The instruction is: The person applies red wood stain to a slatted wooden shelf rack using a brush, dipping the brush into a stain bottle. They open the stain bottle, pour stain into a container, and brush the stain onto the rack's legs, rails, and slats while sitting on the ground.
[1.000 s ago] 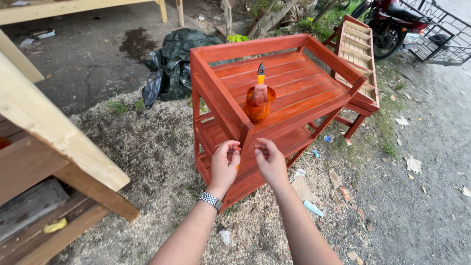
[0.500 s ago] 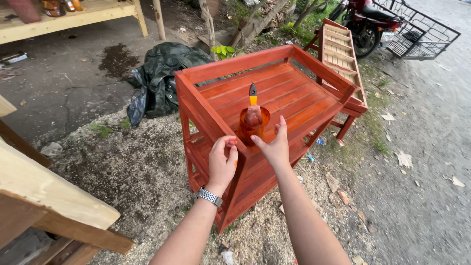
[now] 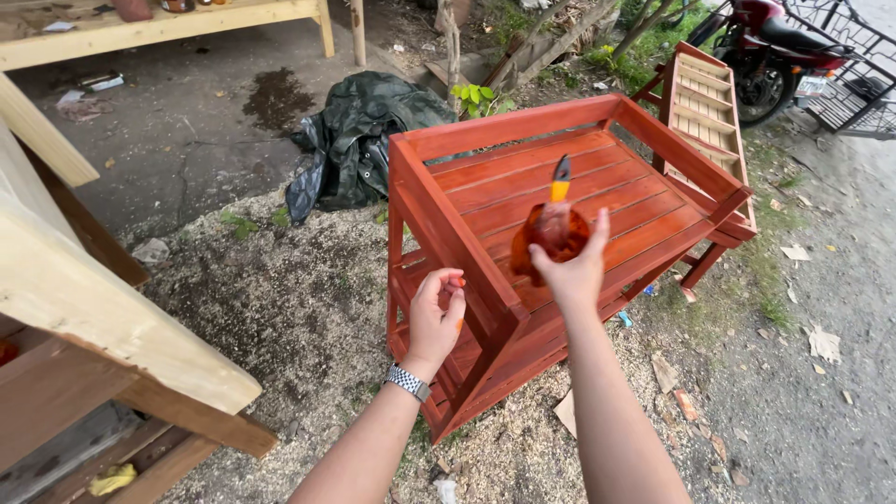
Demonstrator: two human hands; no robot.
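Observation:
A red-orange painted slatted wooden rack (image 3: pixel 485 140) lies on its side on the sawdust-covered ground. On its slats stands a small orange paint container (image 3: pixel 551 233) with a brush (image 3: pixel 560 179) sticking up out of it. My right hand (image 3: pixel 571 266) is closed around that container from the near side. My left hand (image 3: pixel 435 313), with a metal watch at the wrist and paint on the fingertips, hovers loosely curled in front of the rack's near upright and holds nothing.
An unpainted wooden frame (image 3: pixel 84 308) fills the left foreground. A dark crumpled tarp (image 3: pixel 359 140) lies behind the rack. A second slatted rack (image 3: pixel 705 107) leans at right, with a red motorbike (image 3: pixel 775 51) and wire cage beyond. A wooden bench (image 3: pixel 177 23) runs along the top.
My right hand reached forward from beside the left and closed on the paint container. My left hand drew apart and stayed by the rack's near upright. The view moved closer.

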